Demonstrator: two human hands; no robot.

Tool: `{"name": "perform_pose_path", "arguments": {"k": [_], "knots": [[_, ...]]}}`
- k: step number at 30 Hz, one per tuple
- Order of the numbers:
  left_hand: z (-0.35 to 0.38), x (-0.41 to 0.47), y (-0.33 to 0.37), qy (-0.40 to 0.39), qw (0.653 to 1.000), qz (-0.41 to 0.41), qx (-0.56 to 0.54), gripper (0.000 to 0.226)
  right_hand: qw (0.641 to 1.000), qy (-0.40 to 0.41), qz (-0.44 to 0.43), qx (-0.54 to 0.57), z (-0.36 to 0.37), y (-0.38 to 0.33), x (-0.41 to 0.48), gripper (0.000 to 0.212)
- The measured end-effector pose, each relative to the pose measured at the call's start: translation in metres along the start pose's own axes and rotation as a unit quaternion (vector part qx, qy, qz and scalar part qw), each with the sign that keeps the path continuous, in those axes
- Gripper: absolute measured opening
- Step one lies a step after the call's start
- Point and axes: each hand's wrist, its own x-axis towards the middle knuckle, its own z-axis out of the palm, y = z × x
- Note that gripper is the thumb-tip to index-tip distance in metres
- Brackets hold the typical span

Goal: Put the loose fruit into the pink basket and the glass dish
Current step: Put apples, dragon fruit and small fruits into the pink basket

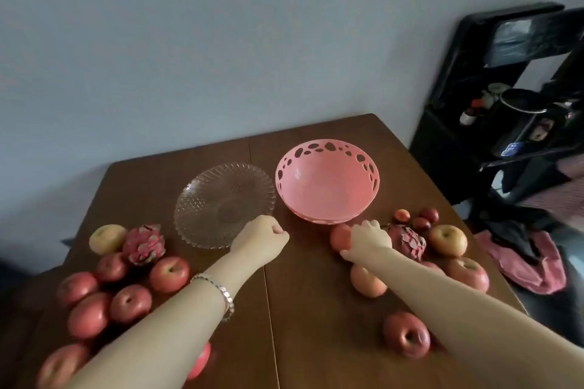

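Observation:
The pink basket (327,181) stands empty at the back right of the brown table, with the empty glass dish (221,204) to its left. My right hand (369,238) grips an orange-red fruit (340,237) just in front of the basket. My left hand (262,238) is a closed fist with nothing in it, at the dish's front right edge. Several red apples (169,275) and a dragon fruit (143,245) lie loose on the left. On the right lie more apples (406,335), a second dragon fruit (407,241) and small plums (428,215).
A yellowish apple (107,238) lies at the far left and another (448,240) at the right. The table (303,294) meets a pale wall behind. A black shelf unit (518,110) and a pink cloth (531,262) sit past the table's right edge.

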Motion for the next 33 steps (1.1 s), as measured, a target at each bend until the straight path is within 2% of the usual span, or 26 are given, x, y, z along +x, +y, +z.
{"name": "perform_pose_path", "arguments": {"k": [4,7,11,14,17,20,22,26,29,33], "knots": [[0.014,0.018,-0.010,-0.013,0.996,-0.036,-0.077,0.011,0.999,0.031,0.010,-0.037,0.023,-0.005,0.015,0.074],[0.022,0.036,-0.014,-0.013,0.983,-0.083,-0.165,0.013,0.997,0.045,-0.011,-0.061,0.035,-0.004,0.028,0.074],[0.032,0.070,-0.009,-0.005,0.935,-0.150,-0.323,0.054,0.998,0.043,-0.044,-0.027,0.032,0.004,0.036,0.061],[0.041,0.102,0.000,0.002,0.887,-0.203,-0.414,0.071,0.997,0.036,-0.065,0.037,0.019,0.005,0.029,0.058],[0.055,0.137,0.005,-0.020,0.852,-0.262,-0.454,0.065,0.990,0.038,-0.077,0.113,-0.007,0.004,0.012,0.061],[0.066,0.157,0.006,-0.068,0.817,-0.255,-0.513,0.046,0.977,0.039,-0.078,0.197,-0.035,0.005,0.000,0.060],[0.071,0.163,0.007,-0.051,0.820,-0.234,-0.520,0.045,0.968,0.045,-0.067,0.236,-0.047,0.006,0.000,0.061],[0.057,0.148,0.015,-0.011,0.851,-0.199,-0.486,0.045,0.940,0.073,-0.047,0.329,-0.061,0.006,-0.006,0.070],[0.031,0.115,0.003,0.007,0.885,-0.162,-0.437,0.040,0.913,0.064,-0.076,0.395,-0.074,0.000,-0.016,0.080],[0.000,0.057,-0.029,0.017,0.915,-0.135,-0.379,0.033,0.911,0.052,-0.129,0.389,-0.090,-0.020,-0.035,0.073]]}}
